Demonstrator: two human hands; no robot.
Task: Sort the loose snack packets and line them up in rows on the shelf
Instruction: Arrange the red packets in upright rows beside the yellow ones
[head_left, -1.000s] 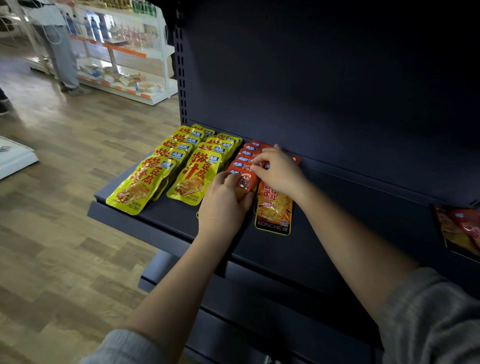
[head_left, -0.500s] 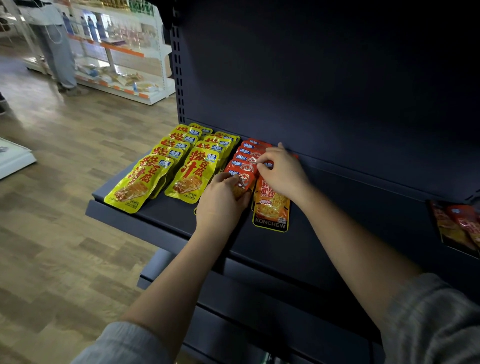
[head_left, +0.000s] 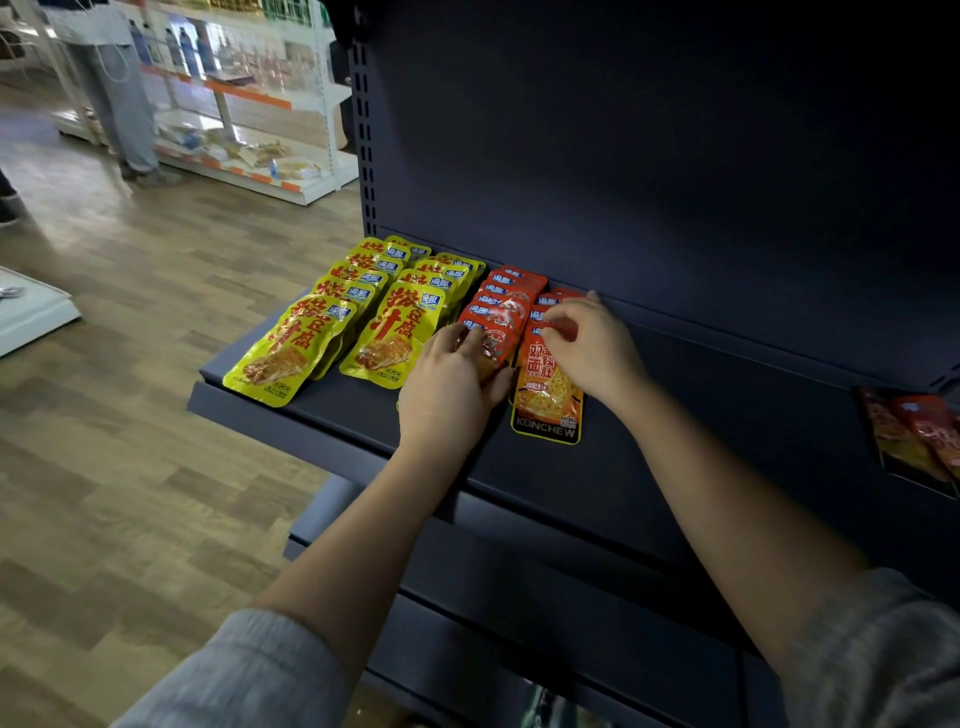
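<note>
Near the middle of the frame, the person's left hand is lying over the front of a row of small red foil snack packets, fingers curled onto the nearest one. Just right of it, the right hand is pinching the top of an orange noodle-print packet lying flat on the dark blue metal shelf. Two rows of yellow foil packets are sitting to the left.

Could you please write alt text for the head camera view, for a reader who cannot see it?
Two bare hands, the left hand and right hand, rest on rows of orange snack packets on a dark shelf. Two rows of yellow packets lie to their left; loose packets sit far right.
</note>
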